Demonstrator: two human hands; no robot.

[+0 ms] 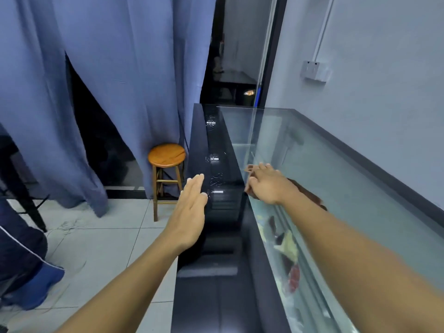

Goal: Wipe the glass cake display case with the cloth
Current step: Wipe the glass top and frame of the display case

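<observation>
I see the case [341, 179] running along the right wall, its glass top beside a black ledge [216, 236]. My left hand [189, 212] is at the ledge's left edge, fingers straight and pressed together. My right hand [266, 186] lies palm down on the glass near its left rim, fingers spread. Whether a cloth lies under it I cannot tell. A stool [166, 155] stands just left of the case.

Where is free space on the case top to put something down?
Free: the glass top between right hand and wall, and beyond it to the far end. Crowded where the hand rests on the cloth.
</observation>
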